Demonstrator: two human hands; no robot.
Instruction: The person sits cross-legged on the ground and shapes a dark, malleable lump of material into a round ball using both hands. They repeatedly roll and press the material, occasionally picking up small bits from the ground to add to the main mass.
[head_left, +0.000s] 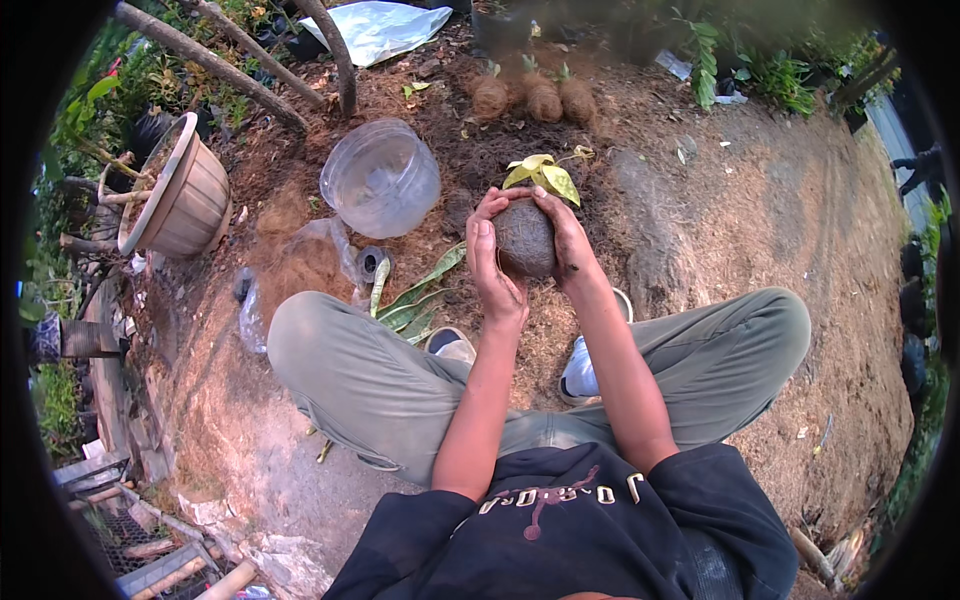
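Between my two hands is a dark, rounded ball of soil and fibre (526, 238). My left hand (495, 251) cups its left side and my right hand (564, 236) cups its right side, with the fingertips close together at the far edge. Yellow-green leaves (545, 174) show just beyond the fingertips; whether they grow from the ball is hidden. Loose dark soil (480, 146) lies past my hands. Farther off, several brown fibre-wrapped balls (544, 101) with small green shoots stand in a group.
A clear plastic tub (381, 178) stands left of my hands. Near it are loose brown fibre (296, 259), a roll (371, 262) and long variegated leaves (420, 300). A ribbed planter (180, 191) leans at far left. Wooden poles (217, 64) and a white plastic sheet (379, 30) are beyond.
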